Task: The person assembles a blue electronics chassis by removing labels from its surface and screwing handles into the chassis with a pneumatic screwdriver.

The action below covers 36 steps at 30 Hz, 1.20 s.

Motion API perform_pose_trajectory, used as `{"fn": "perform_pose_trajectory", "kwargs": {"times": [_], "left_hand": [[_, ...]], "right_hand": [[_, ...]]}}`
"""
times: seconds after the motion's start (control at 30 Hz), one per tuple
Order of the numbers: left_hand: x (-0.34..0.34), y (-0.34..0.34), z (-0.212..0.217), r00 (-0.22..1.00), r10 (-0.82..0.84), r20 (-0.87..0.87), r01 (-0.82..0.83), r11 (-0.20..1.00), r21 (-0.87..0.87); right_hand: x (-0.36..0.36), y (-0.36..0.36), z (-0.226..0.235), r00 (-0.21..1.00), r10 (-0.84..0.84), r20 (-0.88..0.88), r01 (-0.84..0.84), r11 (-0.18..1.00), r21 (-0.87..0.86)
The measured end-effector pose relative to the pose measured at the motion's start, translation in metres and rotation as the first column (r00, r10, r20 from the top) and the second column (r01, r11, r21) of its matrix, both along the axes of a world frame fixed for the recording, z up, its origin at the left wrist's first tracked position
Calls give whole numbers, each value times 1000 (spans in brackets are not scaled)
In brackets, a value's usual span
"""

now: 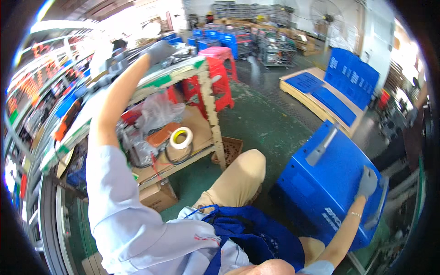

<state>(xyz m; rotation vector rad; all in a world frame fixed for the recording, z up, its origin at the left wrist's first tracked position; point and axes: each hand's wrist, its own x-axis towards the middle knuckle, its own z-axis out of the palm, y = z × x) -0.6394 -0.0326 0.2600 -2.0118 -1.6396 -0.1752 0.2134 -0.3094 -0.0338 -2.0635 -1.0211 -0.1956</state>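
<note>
Tabletop (181, 72): left side, loaded with parts (179, 56). Blue case (337, 160): low on the right, well apart from tabletop's right edge. Right handle (378, 204): ungripped. Right hand (366, 183): just beside it, grip spread flat on case's face. Left hand (159, 52): by tabletop's far edge; grip cannot be told. Judgement: even, steady right-palm pressure should limit rocking.

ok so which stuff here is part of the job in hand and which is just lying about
In hand:
- blue case, under the gloved right hand
- workbench, gloved left hand at its top

Apparently just lying about:
- tape roll and clear plastic bag on the lower shelf
- red stool
- blue panels on a low platform
</note>
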Motion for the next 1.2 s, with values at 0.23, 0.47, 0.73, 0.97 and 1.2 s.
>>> {"fn": "perform_pose_trajectory", "kwargs": {"times": [0.23, 0.47, 0.73, 0.97, 1.2], "left_hand": [[48, -54, 4, 978, 187, 91, -170, 970, -172], [59, -61, 1, 969, 120, 216, -89, 985, -148], [56, -72, 2, 932, 170, 321, -95, 967, -234], [37, -91, 18, 386, -91, 918, 280, 960, -23], [152, -166, 21, 350, -737, 578, 343, 675, 653]], "right_hand": [[-28, 0, 19, 1000, 15, 2, -15, 999, 43], [-12, -1, 6, 999, -34, 41, 28, 988, 155], [-15, -6, 11, 1000, 4, -19, -1, 987, 160], [-13, -5, 9, 997, 16, -71, -4, 987, 162], [-25, -14, 22, 990, 10, -137, 8, 992, 129]]}}
